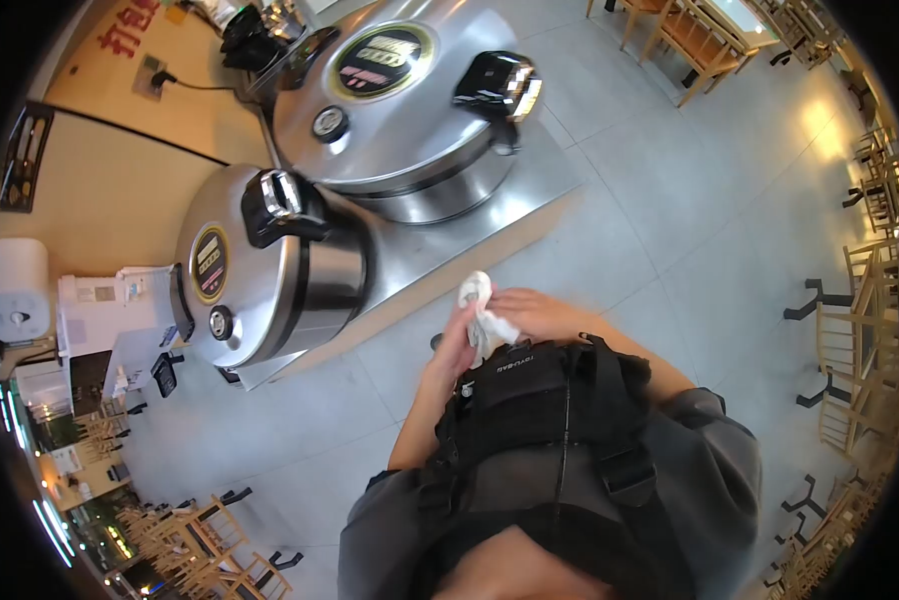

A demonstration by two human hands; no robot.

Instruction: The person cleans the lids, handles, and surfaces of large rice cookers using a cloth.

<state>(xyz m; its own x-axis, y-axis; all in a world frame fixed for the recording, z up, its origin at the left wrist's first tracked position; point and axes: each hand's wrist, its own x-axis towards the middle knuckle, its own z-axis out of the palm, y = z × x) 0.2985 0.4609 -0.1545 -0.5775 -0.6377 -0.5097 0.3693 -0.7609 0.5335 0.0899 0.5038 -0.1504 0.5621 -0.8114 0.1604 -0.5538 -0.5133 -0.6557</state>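
My left hand [453,345] is closed on a crumpled white tissue [489,335], in front of my chest. My right hand [530,312] meets it from the other side, its fingers bent against the same tissue and partly hidden by it. Just below both hands is the black chest bag [515,390] that I wear. Ahead and to the left, apart from my hands, two large steel pressure cookers stand on a counter: a smaller one [260,290] and a bigger one [390,140], both with closed lids and black handles.
The steel counter [440,250] has its edge just beyond my hands. A white roll-shaped dispenser [18,285] and a white box [100,300] are at the left. A plug sits in a wall socket [150,78]. Wooden chairs [700,50] and tables stand around the grey tiled floor [660,210].
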